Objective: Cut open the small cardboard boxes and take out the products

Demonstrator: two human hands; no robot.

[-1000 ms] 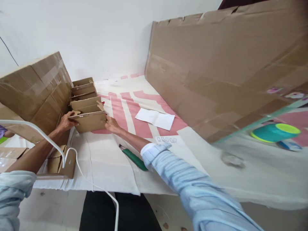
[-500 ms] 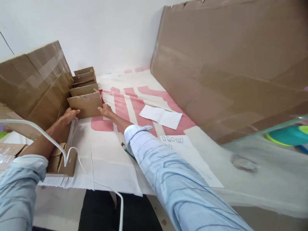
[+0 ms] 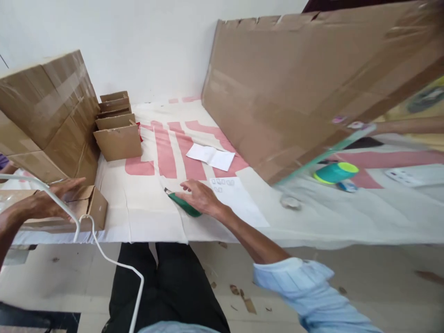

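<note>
My left hand is over the low cardboard box at the table's front left, fingers stretched out, partly behind a white cable. My right hand is beside a green-handled tool on the white cloth, thumb and fingers apart. Small open cardboard boxes stand in a row at the back left. To the right of the tool lie a folded white paper and a sheet with small printed outlines.
A large cardboard panel stands at the right, a tall taped box at the left. Beyond the panel are a teal thread spool, a power strip and another person's arm. A white cable hangs over the front edge.
Both hands have left the front small cardboard box. My left hand came back to the low box, my right hand to the green-handled tool. The view has shifted right.
</note>
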